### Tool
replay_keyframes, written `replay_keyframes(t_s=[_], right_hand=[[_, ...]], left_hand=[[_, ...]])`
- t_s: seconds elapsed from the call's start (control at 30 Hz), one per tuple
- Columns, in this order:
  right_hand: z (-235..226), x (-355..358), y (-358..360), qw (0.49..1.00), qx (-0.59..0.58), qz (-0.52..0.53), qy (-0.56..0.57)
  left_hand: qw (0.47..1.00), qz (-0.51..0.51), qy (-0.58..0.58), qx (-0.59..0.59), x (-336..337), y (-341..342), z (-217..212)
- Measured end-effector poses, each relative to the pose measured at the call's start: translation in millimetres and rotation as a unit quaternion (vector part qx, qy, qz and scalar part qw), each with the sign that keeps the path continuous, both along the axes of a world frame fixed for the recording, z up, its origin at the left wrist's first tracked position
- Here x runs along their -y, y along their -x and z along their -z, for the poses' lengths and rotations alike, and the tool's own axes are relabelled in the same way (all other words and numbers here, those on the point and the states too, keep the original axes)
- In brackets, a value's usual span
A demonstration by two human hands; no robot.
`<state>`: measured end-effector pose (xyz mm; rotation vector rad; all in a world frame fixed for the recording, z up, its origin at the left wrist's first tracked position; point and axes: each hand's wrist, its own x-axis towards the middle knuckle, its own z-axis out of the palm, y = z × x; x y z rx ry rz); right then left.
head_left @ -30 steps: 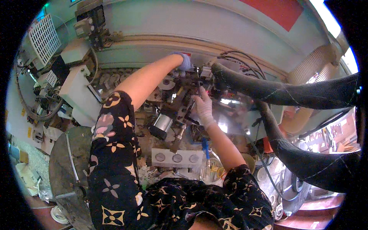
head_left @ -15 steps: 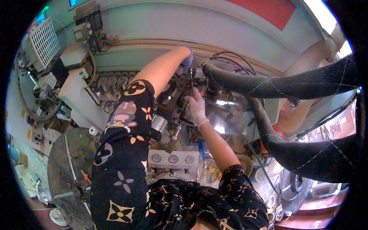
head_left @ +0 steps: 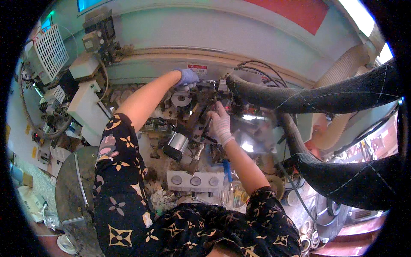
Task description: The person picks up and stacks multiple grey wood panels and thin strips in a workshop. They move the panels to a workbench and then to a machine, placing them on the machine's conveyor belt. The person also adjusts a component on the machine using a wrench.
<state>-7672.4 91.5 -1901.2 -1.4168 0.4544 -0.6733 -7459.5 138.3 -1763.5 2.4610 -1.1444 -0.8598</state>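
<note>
My left hand (head_left: pixel 187 77), in a bluish glove, is closed around the handle of a thin shiny metal wrench (head_left: pixel 207 82) at the back of the machine. From the far end of that bar, an upright shaft runs down into the dark machine parts. My right hand (head_left: pixel 221 122), in a white glove, sits just below the shaft. Its index finger points up to the shaft's lower end, and its thumb is bent toward the dark mechanism; what its fingers grip is hidden. A silver cylindrical motor (head_left: pixel 177 142) lies left of my right hand, and a pale reel-like disc (head_left: pixel 181 99) is beneath my left wrist.
Two thick black padded hoses (head_left: pixel 325 97) cross the right side. A white panel with three round gauges (head_left: pixel 195 180) stands close to my body. On the left are a grey machine column (head_left: pixel 85 107) and a dark round tabletop (head_left: pixel 77 184). A ribbed duct (head_left: pixel 349 64) hangs at far right.
My left hand has swung left and slightly nearer with the wrench handle, uncovering the bar and the reel-like disc. My right hand has stayed almost in place.
</note>
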Motion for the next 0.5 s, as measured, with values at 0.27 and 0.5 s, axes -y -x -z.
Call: replay_keyframes(t_s=[0.27,0.5], right_hand=[[1.4,2.9,6.0,1.000,-0.004,-0.009,-0.013],[0.6,-8.0,0.8,1.000,0.010,-0.008,-0.020]], left_hand=[[0.942,-0.168,0.135,-0.258,-22.6,24.0,22.9],[0.960,0.157,-0.151,0.176,9.6,-8.3,34.4]])
